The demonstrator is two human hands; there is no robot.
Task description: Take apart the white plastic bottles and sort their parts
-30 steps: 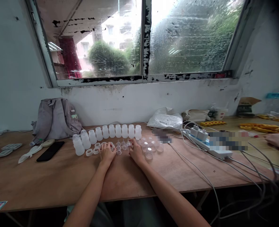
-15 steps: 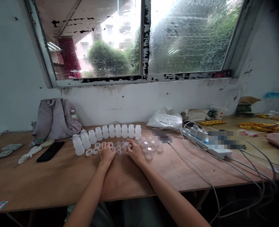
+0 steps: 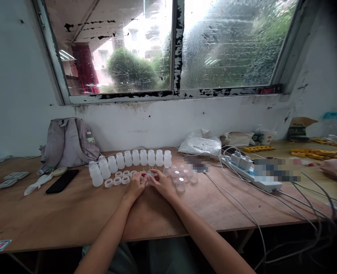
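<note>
My left hand and my right hand are close together over the table, fingertips nearly meeting. The fingers of both are bent inward around small clear parts. Between them shows a clear bottle nipple, pinched by my right hand. What my left fingers close on is mostly hidden. Left of my left hand lie several white bottle collars. Just right of my right hand stand several clear dome caps. Behind, a curved row of frosted bottles stands upright without tops.
A grey backpack, black phone and white strap-like item are at the left. To the right are a plastic bag, a power strip with trailing cables and yellow parts. Another person's hand is at the far right.
My left hand has moved right, off the collars, to meet my right hand. My right hand has shifted slightly left, its fingers curling in. The view has tilted slightly.
</note>
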